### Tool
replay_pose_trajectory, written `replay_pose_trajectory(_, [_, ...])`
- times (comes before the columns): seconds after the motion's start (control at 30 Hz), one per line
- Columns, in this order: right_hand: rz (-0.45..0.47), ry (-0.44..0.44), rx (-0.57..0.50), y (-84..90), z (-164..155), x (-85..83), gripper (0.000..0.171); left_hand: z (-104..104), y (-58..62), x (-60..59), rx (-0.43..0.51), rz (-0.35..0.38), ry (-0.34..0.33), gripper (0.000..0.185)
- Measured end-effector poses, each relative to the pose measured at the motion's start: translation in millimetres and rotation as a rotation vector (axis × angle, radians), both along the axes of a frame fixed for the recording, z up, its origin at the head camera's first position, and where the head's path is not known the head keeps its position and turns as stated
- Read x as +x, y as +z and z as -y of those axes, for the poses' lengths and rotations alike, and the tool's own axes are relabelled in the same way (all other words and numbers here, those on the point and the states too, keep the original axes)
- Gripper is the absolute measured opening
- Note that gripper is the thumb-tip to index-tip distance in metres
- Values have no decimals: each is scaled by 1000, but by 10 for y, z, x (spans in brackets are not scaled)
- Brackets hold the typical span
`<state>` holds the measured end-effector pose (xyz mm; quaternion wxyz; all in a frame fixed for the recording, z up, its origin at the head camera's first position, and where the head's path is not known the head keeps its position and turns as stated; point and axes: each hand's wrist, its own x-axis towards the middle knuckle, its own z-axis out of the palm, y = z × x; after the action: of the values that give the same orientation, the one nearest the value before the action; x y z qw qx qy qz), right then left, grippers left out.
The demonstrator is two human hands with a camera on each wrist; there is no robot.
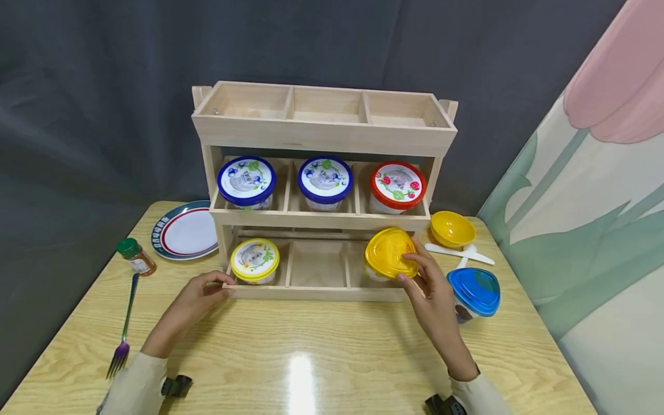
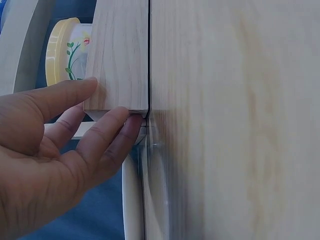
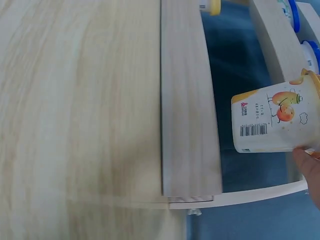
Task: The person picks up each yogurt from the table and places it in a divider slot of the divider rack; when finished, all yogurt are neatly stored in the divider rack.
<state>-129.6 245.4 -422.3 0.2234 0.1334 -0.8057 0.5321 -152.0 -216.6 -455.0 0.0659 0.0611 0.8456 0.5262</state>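
A three-tier wooden rack (image 1: 316,293) stands on the table. My left hand (image 1: 199,300) holds its lower left front corner, thumb and fingers around the end of the front board (image 2: 120,55). My right hand (image 1: 433,297) grips a tub with a yellow lid (image 1: 389,252), tilted at the right compartment of the bottom tier. In the right wrist view, fruit drawings and a barcode show on that tub's side (image 3: 265,120); whether its base touches the compartment floor I cannot tell. Another yellow-rimmed tub (image 1: 255,260) sits in the bottom left compartment.
Two blue-rimmed tubs (image 1: 246,180) and a red-rimmed tub (image 1: 398,185) fill the middle tier. On the left are a plate (image 1: 187,230), a green-capped jar (image 1: 136,257) and a fork (image 1: 127,323). On the right are a yellow bowl (image 1: 453,229), white cutlery (image 1: 459,252) and a blue-lidded tub (image 1: 474,292).
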Motion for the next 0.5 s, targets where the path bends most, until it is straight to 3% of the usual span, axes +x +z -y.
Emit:
replay_pose_trajectory(0.27, [-4,-12,71,-130,2,-54,39,-6,25,2,0,10,-2,15])
replay_pose_trajectory(0.5, [58,-9,87,-240,18,-156,35,-14,25,22,-3,19,16,16])
